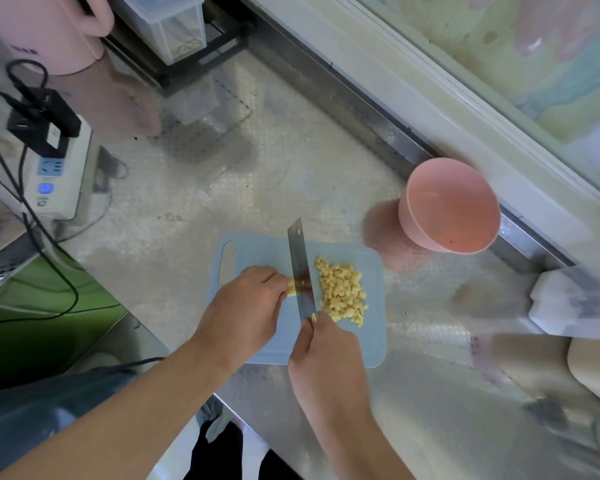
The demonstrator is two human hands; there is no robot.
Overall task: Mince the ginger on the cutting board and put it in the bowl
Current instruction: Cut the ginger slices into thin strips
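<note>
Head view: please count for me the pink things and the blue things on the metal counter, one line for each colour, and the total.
Pink: 2, the bowl and the tall jug at the back left.
Blue: 1, the cutting board.
Total: 3.

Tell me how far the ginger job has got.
Done: most of the ginger is cut into a pile of small pieces on the blue cutting board, right of the blade. In hand: the left hand pins the last uncut ginger piece while the right hand holds the knife against it. Left: finish that piece, chop finer if needed, and move it all into the pink bowl, which holds no ginger.
</note>
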